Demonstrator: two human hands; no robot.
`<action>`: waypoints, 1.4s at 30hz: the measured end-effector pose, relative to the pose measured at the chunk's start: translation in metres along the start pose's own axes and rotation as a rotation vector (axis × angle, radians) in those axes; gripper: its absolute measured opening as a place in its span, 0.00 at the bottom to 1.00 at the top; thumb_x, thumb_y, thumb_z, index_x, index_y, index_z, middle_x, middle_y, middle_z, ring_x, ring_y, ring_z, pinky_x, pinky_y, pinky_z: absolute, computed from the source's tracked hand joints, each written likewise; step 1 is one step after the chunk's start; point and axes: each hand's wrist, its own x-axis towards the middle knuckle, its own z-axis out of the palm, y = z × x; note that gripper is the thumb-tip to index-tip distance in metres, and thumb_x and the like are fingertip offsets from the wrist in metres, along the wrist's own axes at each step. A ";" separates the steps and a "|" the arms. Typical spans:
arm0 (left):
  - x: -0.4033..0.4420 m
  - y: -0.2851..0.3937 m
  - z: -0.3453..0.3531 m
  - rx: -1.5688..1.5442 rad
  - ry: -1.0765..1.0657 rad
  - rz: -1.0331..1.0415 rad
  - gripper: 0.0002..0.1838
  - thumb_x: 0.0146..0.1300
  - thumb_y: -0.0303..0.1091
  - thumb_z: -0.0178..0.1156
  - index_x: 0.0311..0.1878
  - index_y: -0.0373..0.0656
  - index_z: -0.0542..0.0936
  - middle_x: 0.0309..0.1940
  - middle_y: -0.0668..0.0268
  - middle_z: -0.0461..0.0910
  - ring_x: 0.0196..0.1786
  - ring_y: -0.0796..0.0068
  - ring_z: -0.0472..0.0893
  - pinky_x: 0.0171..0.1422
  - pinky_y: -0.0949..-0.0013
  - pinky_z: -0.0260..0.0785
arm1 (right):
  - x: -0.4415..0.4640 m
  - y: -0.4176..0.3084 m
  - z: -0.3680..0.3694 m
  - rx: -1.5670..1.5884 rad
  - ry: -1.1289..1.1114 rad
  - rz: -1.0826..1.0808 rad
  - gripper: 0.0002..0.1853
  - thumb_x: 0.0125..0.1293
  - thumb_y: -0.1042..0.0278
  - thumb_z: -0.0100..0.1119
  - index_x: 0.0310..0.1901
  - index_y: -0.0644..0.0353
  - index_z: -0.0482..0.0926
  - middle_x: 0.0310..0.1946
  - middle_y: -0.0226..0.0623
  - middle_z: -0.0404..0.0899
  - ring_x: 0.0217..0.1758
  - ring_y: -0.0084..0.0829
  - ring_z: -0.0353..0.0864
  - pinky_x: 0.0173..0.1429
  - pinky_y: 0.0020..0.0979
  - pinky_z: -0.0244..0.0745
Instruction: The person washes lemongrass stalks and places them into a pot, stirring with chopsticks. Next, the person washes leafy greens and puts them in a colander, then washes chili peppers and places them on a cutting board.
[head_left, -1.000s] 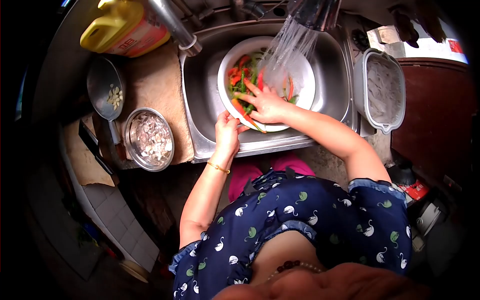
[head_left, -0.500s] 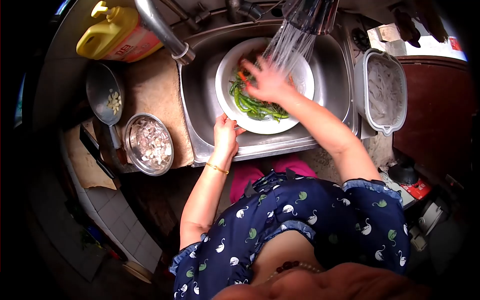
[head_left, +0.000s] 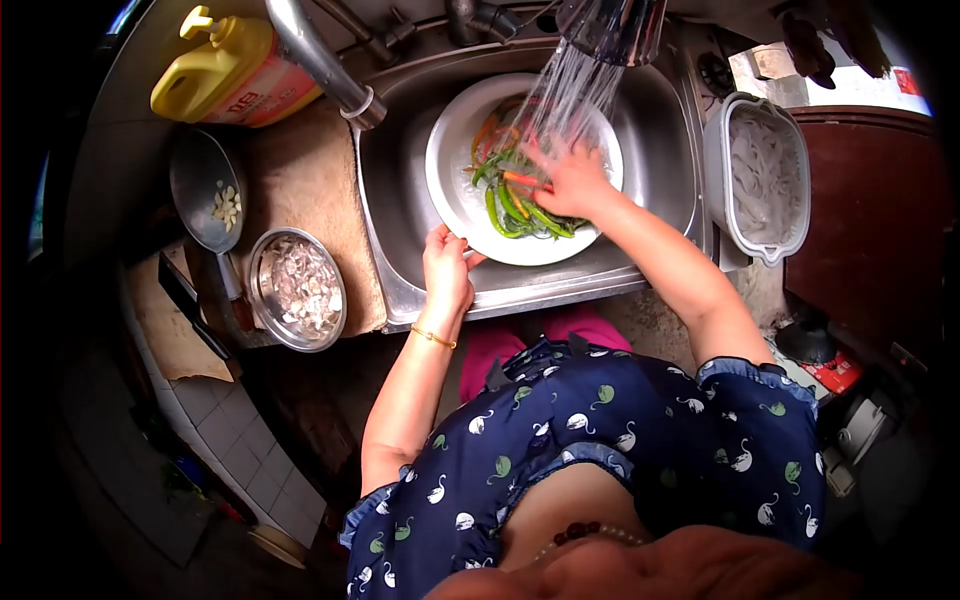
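Note:
A white bowl (head_left: 450, 200) sits in the metal sink (head_left: 400, 190) with red and green peppers (head_left: 508, 203) in water. My left hand (head_left: 447, 268) grips the bowl's near-left rim. My right hand (head_left: 572, 180) is inside the bowl, at the right side of the peppers, its fingers apart and partly blurred under the falling water. Water streams from the spray head (head_left: 612, 32) above the bowl. Whether a pepper is touched by the right fingertips is hard to tell.
Left of the sink are a ladle (head_left: 205, 180) with garlic cloves, a metal bowl (head_left: 297, 290) of chopped pieces and a yellow bottle (head_left: 225, 75). A metal faucet (head_left: 325, 60) reaches over the sink's left edge. A grey basket (head_left: 765, 180) stands at the right.
My right hand has moved across the peppers to the right side of the bowl, and the peppers have shifted. My left hand stays at the rim.

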 end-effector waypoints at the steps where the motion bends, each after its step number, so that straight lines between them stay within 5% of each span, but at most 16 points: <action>1: 0.000 0.002 0.002 -0.008 -0.030 -0.006 0.17 0.62 0.26 0.43 0.53 0.34 0.70 0.42 0.64 0.77 0.40 0.78 0.77 0.41 0.72 0.74 | -0.001 0.004 0.017 -0.026 -0.025 0.009 0.29 0.52 0.56 0.60 0.58 0.44 0.70 0.67 0.48 0.55 0.64 0.59 0.58 0.57 0.66 0.55; 4: 0.003 0.002 0.001 0.025 0.016 -0.027 0.18 0.61 0.25 0.43 0.54 0.34 0.70 0.42 0.64 0.77 0.40 0.78 0.76 0.42 0.71 0.75 | 0.010 -0.008 0.043 -0.034 0.123 -0.030 0.26 0.50 0.61 0.61 0.54 0.50 0.72 0.60 0.47 0.62 0.60 0.57 0.64 0.56 0.57 0.64; 8: 0.008 -0.005 -0.002 0.023 0.020 -0.046 0.18 0.58 0.23 0.42 0.53 0.36 0.71 0.39 0.66 0.76 0.41 0.77 0.75 0.41 0.71 0.75 | 0.027 -0.026 0.035 0.391 0.005 0.003 0.24 0.48 0.71 0.58 0.51 0.57 0.73 0.53 0.50 0.67 0.53 0.51 0.70 0.55 0.42 0.70; 9: 0.008 -0.006 -0.004 0.008 0.036 -0.057 0.18 0.58 0.23 0.42 0.53 0.36 0.71 0.38 0.67 0.76 0.40 0.78 0.75 0.41 0.71 0.74 | 0.023 -0.032 0.032 0.388 -0.062 -0.045 0.29 0.48 0.67 0.59 0.57 0.52 0.69 0.55 0.51 0.66 0.53 0.55 0.70 0.54 0.46 0.70; 11: 0.010 -0.005 -0.004 -0.021 0.065 -0.081 0.19 0.58 0.23 0.42 0.53 0.37 0.70 0.36 0.68 0.75 0.38 0.79 0.74 0.39 0.72 0.74 | 0.003 -0.057 -0.005 0.237 -0.187 -0.087 0.36 0.49 0.61 0.59 0.64 0.43 0.62 0.60 0.53 0.61 0.59 0.60 0.64 0.57 0.47 0.68; 13: 0.011 -0.006 -0.006 0.021 0.081 -0.107 0.19 0.59 0.23 0.42 0.54 0.38 0.70 0.35 0.69 0.75 0.38 0.79 0.74 0.39 0.72 0.73 | 0.000 -0.047 0.007 -0.044 -0.270 -0.294 0.41 0.51 0.53 0.59 0.68 0.33 0.54 0.67 0.52 0.50 0.71 0.62 0.41 0.66 0.48 0.59; 15: 0.012 -0.004 -0.005 0.023 0.090 -0.097 0.19 0.59 0.24 0.42 0.54 0.38 0.69 0.35 0.69 0.75 0.37 0.79 0.74 0.39 0.72 0.73 | 0.019 -0.016 0.036 0.055 -0.287 -0.384 0.40 0.52 0.55 0.58 0.68 0.33 0.54 0.67 0.51 0.51 0.70 0.62 0.43 0.68 0.51 0.55; 16: 0.011 -0.001 -0.004 0.006 0.089 -0.074 0.18 0.59 0.24 0.42 0.54 0.38 0.69 0.35 0.69 0.75 0.37 0.79 0.74 0.39 0.72 0.72 | 0.023 -0.013 0.038 0.016 -0.132 -0.396 0.37 0.53 0.59 0.58 0.67 0.33 0.58 0.68 0.46 0.50 0.70 0.53 0.51 0.65 0.47 0.61; 19: 0.009 0.002 -0.002 -0.033 0.087 -0.071 0.17 0.60 0.25 0.41 0.52 0.39 0.71 0.34 0.70 0.75 0.37 0.79 0.75 0.39 0.72 0.71 | 0.033 -0.015 0.038 0.000 -0.186 -0.221 0.37 0.52 0.61 0.60 0.66 0.34 0.60 0.69 0.45 0.49 0.70 0.51 0.51 0.66 0.48 0.60; 20: 0.014 -0.005 -0.006 -0.035 0.097 -0.083 0.17 0.60 0.25 0.41 0.51 0.39 0.71 0.34 0.70 0.75 0.37 0.79 0.75 0.39 0.72 0.71 | 0.026 -0.016 0.029 -0.028 -0.093 -0.222 0.36 0.51 0.64 0.58 0.65 0.39 0.62 0.67 0.48 0.52 0.66 0.50 0.60 0.64 0.45 0.64; 23: 0.018 -0.007 -0.009 -0.045 0.088 -0.089 0.17 0.61 0.25 0.40 0.51 0.40 0.72 0.34 0.71 0.76 0.37 0.79 0.76 0.39 0.72 0.71 | 0.027 0.010 -0.010 0.520 -0.207 -0.227 0.29 0.50 0.68 0.56 0.59 0.49 0.70 0.56 0.53 0.68 0.54 0.48 0.74 0.57 0.41 0.70; 24: 0.014 -0.002 -0.006 -0.043 0.086 -0.090 0.17 0.61 0.25 0.40 0.51 0.40 0.72 0.34 0.71 0.76 0.37 0.79 0.76 0.39 0.73 0.71 | 0.035 0.019 -0.030 0.325 -0.195 -0.208 0.20 0.50 0.70 0.54 0.47 0.58 0.78 0.39 0.55 0.78 0.42 0.48 0.79 0.50 0.40 0.75; 26: 0.010 0.000 -0.004 -0.045 0.077 -0.092 0.17 0.61 0.25 0.40 0.52 0.40 0.72 0.35 0.71 0.77 0.37 0.79 0.76 0.39 0.73 0.71 | 0.041 0.015 -0.101 0.153 -0.189 -0.091 0.14 0.50 0.67 0.49 0.35 0.62 0.80 0.32 0.54 0.79 0.38 0.49 0.80 0.46 0.45 0.75; 32: 0.011 0.002 -0.006 -0.055 0.023 -0.087 0.20 0.59 0.24 0.42 0.56 0.36 0.68 0.39 0.66 0.76 0.41 0.77 0.75 0.43 0.71 0.69 | 0.120 0.029 -0.143 -0.137 0.222 0.104 0.15 0.53 0.63 0.48 0.37 0.61 0.78 0.33 0.51 0.79 0.39 0.49 0.80 0.46 0.44 0.75; 40: 0.012 -0.003 -0.007 -0.074 0.066 -0.093 0.17 0.61 0.26 0.40 0.52 0.40 0.72 0.35 0.71 0.77 0.39 0.80 0.76 0.41 0.72 0.70 | 0.135 0.019 -0.132 -0.031 0.375 0.085 0.18 0.56 0.58 0.49 0.38 0.65 0.77 0.34 0.54 0.79 0.41 0.49 0.79 0.48 0.42 0.73; 42: 0.012 0.000 -0.005 -0.074 0.068 -0.091 0.17 0.61 0.26 0.41 0.52 0.40 0.72 0.34 0.71 0.76 0.38 0.79 0.76 0.41 0.72 0.70 | 0.112 0.007 -0.102 0.156 0.221 0.120 0.19 0.57 0.57 0.49 0.38 0.67 0.76 0.35 0.54 0.78 0.41 0.49 0.79 0.49 0.42 0.73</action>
